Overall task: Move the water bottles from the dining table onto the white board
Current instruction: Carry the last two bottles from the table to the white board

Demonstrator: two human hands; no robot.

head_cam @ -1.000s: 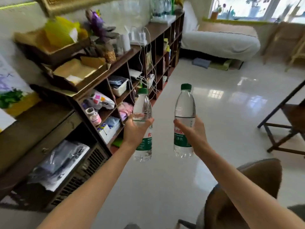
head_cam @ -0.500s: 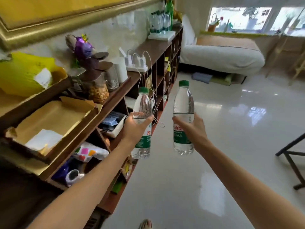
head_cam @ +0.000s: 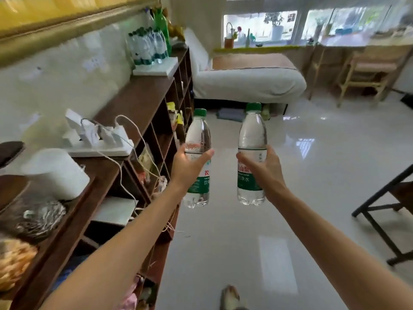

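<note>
My left hand [head_cam: 188, 166] grips a clear water bottle [head_cam: 197, 135] with a green cap and green label, held upright in the air over the floor. Beside it, my right hand [head_cam: 264, 170] grips a second upright bottle [head_cam: 252, 133] of the same kind. Far ahead on the top of the brown shelf unit lies the white board [head_cam: 156, 69], and several green-capped bottles [head_cam: 148, 45] stand on it close to the wall. The dining table is out of view.
The long brown shelf unit [head_cam: 138, 101] runs along the left wall, carrying a white power strip with cables [head_cam: 100, 142] and a white roll [head_cam: 55, 173]. A white sofa [head_cam: 248, 81] stands ahead, a dark table frame [head_cam: 384, 211] at right, glossy floor between.
I have walked forward along the shelf with both bottles held up; the white board with its bottles is nearer and larger, and the shelf items at the left have slid past.
</note>
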